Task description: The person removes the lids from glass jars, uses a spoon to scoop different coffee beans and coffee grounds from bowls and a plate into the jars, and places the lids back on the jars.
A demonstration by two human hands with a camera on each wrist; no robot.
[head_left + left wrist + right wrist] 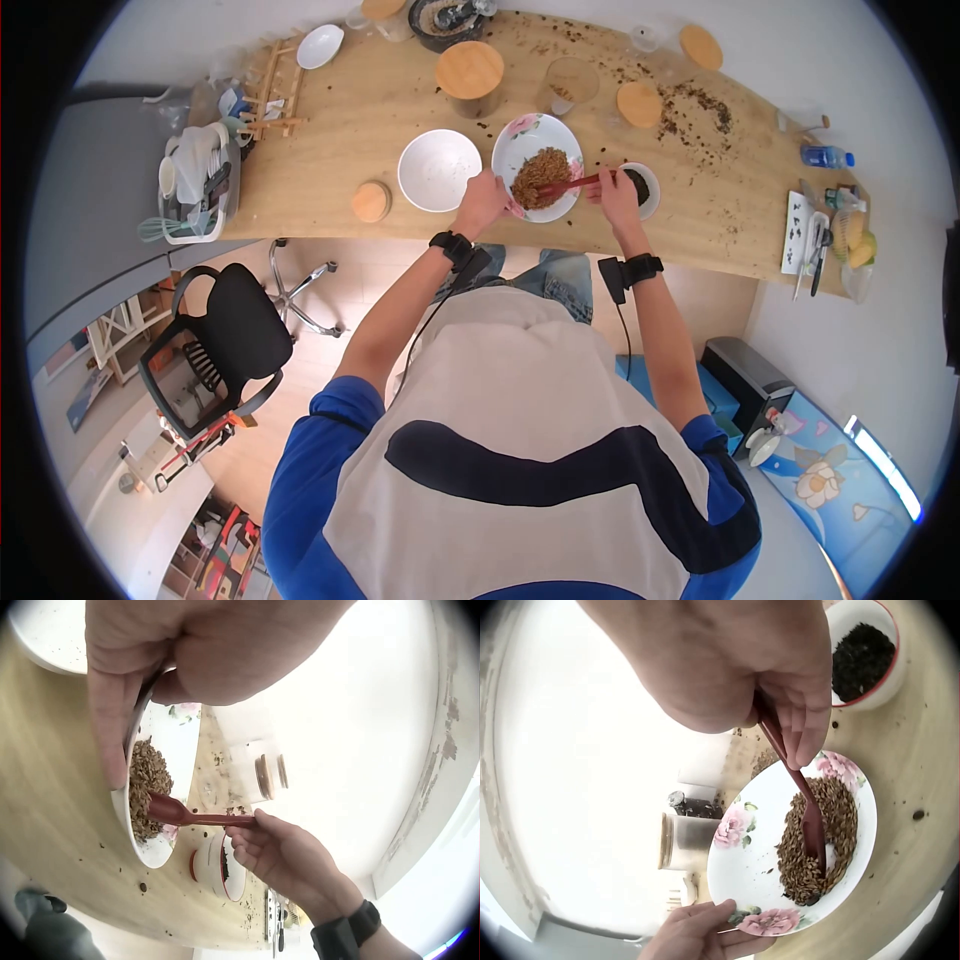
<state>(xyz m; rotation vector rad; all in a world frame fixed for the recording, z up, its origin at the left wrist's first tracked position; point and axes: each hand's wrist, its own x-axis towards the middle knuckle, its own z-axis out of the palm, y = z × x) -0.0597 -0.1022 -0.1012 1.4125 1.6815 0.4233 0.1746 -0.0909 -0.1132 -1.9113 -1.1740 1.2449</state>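
Observation:
My left hand (484, 203) grips the near left rim of a white plate with pink flowers (508, 150), thumb and fingers on either side of the edge. The plate is tilted in the left wrist view. A heap of brown grains (836, 806) lies on it. In my right hand (618, 200) is the handle of a dark red spoon (813, 825), pinched between thumb and fingers, its bowl end down among the grains. Beside that hand stands a white cup with a red rim (234, 874), holding dark dried leaves (862, 660).
A white bowl (435, 165) stands left of the plate, with a round wooden lid (371, 201) nearby. Behind are a wooden-lidded jar (470, 75), a clear cup (571, 84) and scattered dark bits (695, 120). A dish basket (197, 185) sits at the far left, a water bottle (826, 157) at right.

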